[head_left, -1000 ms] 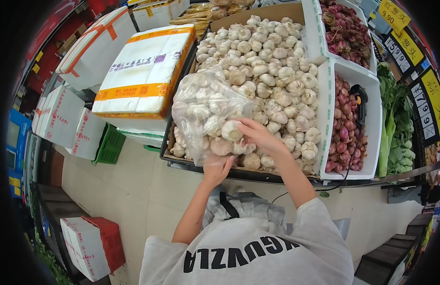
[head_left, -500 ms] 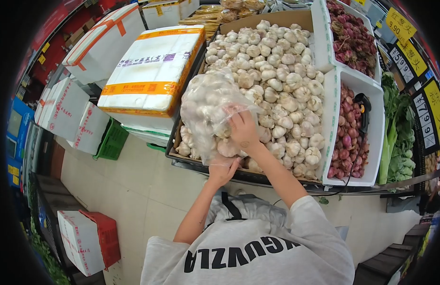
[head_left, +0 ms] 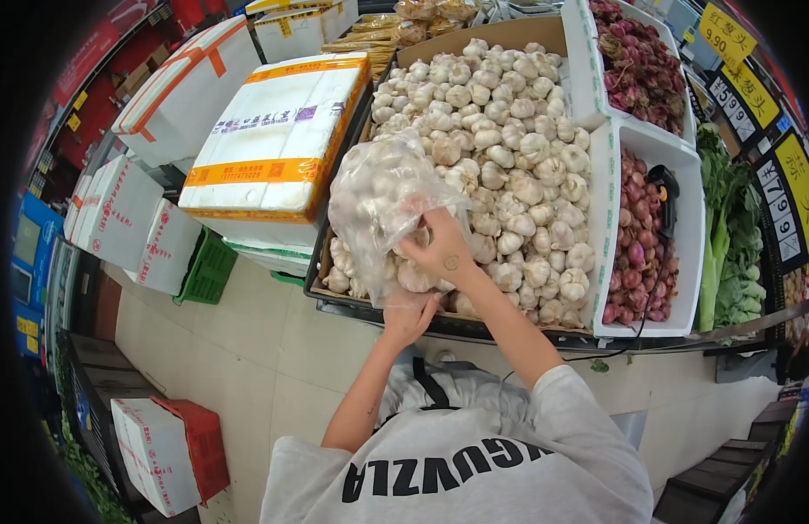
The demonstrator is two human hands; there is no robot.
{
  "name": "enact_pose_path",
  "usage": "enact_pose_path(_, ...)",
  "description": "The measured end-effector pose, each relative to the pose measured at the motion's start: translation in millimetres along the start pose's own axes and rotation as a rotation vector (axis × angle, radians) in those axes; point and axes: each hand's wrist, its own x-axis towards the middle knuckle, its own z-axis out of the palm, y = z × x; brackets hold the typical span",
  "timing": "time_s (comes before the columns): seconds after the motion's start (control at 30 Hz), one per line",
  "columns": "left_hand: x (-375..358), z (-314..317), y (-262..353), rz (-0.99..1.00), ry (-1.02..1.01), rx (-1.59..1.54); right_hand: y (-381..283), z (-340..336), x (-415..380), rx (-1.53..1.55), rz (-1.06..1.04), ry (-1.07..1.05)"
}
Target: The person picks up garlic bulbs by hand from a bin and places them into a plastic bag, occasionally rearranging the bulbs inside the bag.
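Note:
A clear plastic bag [head_left: 369, 188] filled with garlic bulbs rests over the left front part of a large heap of loose garlic [head_left: 509, 175]. My left hand [head_left: 409, 319] is closed on the lower end of the bag, near the front edge of the garlic box. The fingers of my right hand [head_left: 437, 247] are bent at the right side of the bag's opening, holding a garlic bulb [head_left: 422, 231] that shows partly between thumb and fingers. Bag film covers some of the fingertips.
White foam boxes of shallots [head_left: 636, 236] and red onions [head_left: 640, 70] flank the garlic on the right, with a black handheld device [head_left: 664, 201] on the shallots. Leafy greens [head_left: 728, 236] and price signs lie beyond. Taped foam boxes [head_left: 269, 131] stand left.
My right hand has drawn in its fingers and turned at the bag, and a bulb now shows in its grasp. The bag sags a little lower. My left hand keeps its place.

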Motion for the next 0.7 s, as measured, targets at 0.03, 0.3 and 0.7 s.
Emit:
enact_pose_path(0.03,-1.0,-0.2,0.4,0.011,-0.005,0.024,-1.9,2.6,2.1,0.090,-0.017,0.162)
enact_pose_path(0.3,-0.8,1.3,4.1,-0.010,0.041,0.003,-0.4,32.6,38.6,0.004,-0.120,0.408)
enact_pose_path(0.7,-8.6,6.7,-4.6,-0.026,0.003,0.040,-9.5,36.0,28.3,-0.457,-0.408,0.354)
